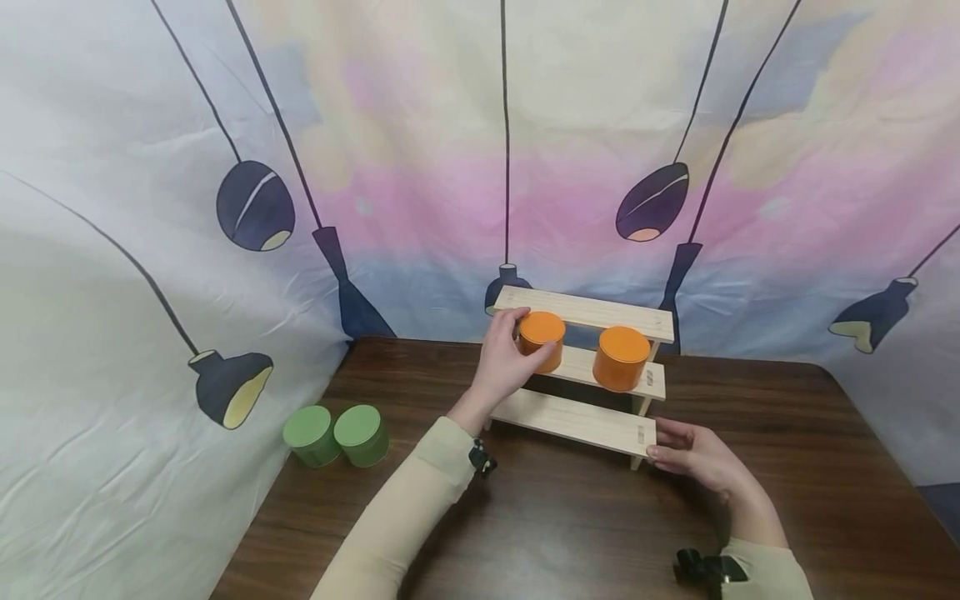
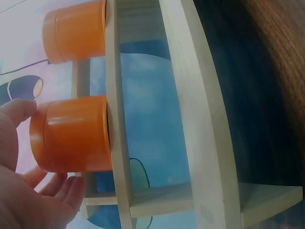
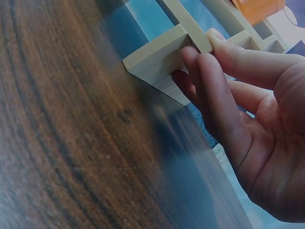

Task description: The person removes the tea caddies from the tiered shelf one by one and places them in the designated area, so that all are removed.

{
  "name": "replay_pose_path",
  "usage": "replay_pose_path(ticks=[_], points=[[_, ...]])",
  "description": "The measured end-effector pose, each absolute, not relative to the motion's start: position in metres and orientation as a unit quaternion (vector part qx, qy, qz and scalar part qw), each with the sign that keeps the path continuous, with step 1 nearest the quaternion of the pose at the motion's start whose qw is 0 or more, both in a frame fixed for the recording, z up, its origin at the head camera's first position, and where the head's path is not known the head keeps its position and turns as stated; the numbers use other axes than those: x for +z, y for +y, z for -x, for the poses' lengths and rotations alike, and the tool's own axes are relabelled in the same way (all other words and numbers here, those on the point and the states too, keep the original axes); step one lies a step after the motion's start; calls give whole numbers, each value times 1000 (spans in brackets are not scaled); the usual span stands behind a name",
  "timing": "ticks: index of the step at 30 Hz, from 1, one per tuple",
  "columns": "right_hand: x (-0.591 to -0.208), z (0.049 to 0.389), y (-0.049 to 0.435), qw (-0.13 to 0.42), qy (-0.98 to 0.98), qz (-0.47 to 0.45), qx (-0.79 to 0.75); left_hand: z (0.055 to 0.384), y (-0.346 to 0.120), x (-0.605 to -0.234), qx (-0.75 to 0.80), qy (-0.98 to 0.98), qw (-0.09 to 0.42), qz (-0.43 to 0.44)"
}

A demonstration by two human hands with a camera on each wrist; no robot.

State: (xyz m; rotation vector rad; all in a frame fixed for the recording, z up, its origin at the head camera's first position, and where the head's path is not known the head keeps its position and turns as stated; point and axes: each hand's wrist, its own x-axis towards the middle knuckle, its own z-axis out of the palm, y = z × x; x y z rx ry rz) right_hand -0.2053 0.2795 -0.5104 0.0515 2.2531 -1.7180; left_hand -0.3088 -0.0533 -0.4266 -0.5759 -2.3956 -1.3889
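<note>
Head view shows the left hand [image 1: 501, 360] curled round the left orange tin [image 1: 542, 340], thumb on the near side and fingers wrapped over the far side, with the tin's base resting on the middle step of the wooden rack [image 1: 577, 421]. Left-wrist view confirms it: the thumb [image 2: 16, 112] lies against the lid end of that tin [image 2: 71, 134] and the fingers [image 2: 64, 188] cup its side, while its bottom sits flat against the step board [image 2: 119, 157]. The tin stands upright, its axis vertical, directly ahead of the palm and slightly to its right. A second orange tin [image 1: 621, 357] stands on the same step, apart from the first and toward the right end. The right hand [image 1: 701, 457] is much farther from the held tin; with nearly straight fingers [image 3: 214, 95] it touches the front right corner of the rack's lowest step [image 3: 157, 59], steadying rather than grasping. Two green tins [image 1: 336, 435] stand touching each other on the table [image 1: 570, 533] near its left edge, well apart from the rack and on the left arm's side.
</note>
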Motion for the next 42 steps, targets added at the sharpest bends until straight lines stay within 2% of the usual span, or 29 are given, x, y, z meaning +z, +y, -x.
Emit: replay_pose_path(ticks=[5,27,42], points=[[-510,206,279,154,787,-16,-597,313,-53,-426,-485,-844,131,189],[-514,205,279,151,783,-14,-604,323,-51,-417,-473,-860,101,161],[-512,205,280,150,782,-15,-604,324,-50,-414,-480,-857,103,155]])
